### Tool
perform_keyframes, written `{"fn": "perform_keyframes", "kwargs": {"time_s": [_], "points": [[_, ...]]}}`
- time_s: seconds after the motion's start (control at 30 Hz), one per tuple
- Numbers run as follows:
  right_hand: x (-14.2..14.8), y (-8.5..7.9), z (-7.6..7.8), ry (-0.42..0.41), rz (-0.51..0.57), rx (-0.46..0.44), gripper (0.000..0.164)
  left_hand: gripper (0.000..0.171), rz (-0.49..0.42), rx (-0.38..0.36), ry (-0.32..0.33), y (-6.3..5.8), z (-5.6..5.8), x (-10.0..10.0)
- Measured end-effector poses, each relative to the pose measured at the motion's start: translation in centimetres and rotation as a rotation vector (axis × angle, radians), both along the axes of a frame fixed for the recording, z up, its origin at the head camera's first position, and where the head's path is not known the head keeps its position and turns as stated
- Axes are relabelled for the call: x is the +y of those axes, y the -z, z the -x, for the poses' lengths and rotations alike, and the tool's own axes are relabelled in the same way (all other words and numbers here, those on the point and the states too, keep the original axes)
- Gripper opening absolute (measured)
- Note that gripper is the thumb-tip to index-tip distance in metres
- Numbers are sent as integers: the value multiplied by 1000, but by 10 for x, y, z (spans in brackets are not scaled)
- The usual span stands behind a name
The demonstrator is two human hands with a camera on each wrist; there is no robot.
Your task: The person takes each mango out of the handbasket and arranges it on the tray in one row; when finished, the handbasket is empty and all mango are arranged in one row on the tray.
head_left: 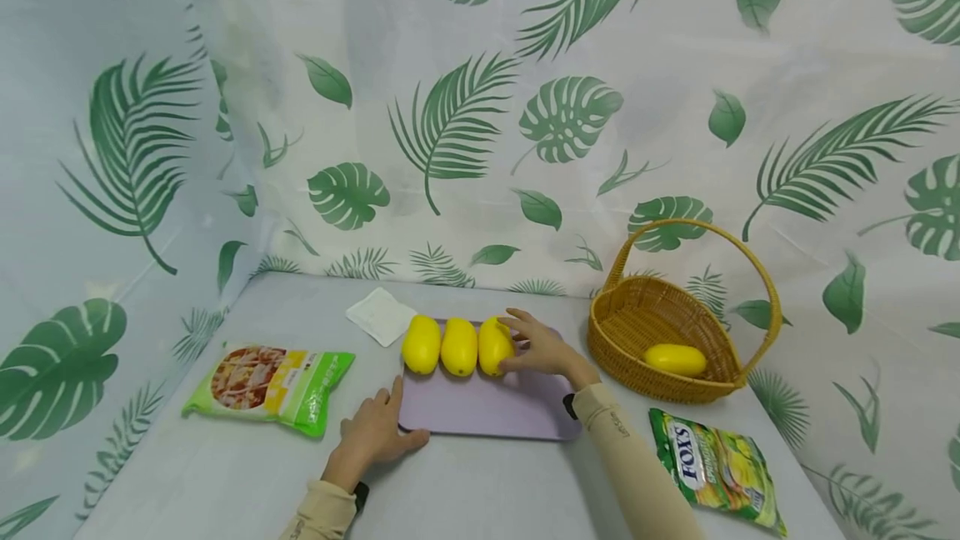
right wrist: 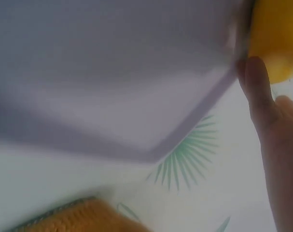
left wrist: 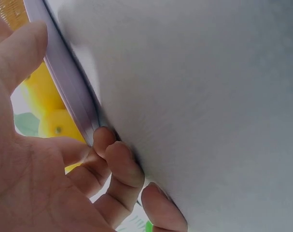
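Your right hand (head_left: 543,346) is gripping the rightmost yellow fruit (head_left: 492,348) on the tray (head_left: 487,408); your left hand (head_left: 375,432), loosely spread, is touching the tray's near-left corner — you're likely lining up fruit, next move probably calling for release.

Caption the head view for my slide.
Right-hand fingers grip the rightmost of three oblong yellow fruits on a rectangular lilac tray.

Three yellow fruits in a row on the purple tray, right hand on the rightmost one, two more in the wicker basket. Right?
No, the basket count is off: the wicker basket holds one yellow fruit, as the head view shows. The three fruits in a row on the purple tray and the right hand on the rightmost one stand.
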State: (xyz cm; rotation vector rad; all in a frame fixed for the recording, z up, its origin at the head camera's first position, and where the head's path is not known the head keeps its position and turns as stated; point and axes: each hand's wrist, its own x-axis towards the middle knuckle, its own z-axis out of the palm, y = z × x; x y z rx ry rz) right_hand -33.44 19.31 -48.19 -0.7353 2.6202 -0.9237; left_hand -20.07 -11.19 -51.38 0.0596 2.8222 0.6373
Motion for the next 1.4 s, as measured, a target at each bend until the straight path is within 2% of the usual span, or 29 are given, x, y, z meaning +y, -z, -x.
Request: {"fn": "perform_keyframes", "kwargs": {"time_s": [0.1,0.4,0.67,1.07,1.4], "points": [[13,-6,-6,18,-7,39,85,102,-7,-8,2,2,0,1],[59,-31,-19,72,-30,82,86,102,-1,4,18,1,1,-1],[98,-52,-26,158,-75,193,82,101,1,10,16,-1,0,-1],[137,-75,-37,220,-114,198,79,102,14,-3,15,-3,1,1],[169,-78,-45,272,-208,202,84,102,16,-8,13,-3,0,1]]}}
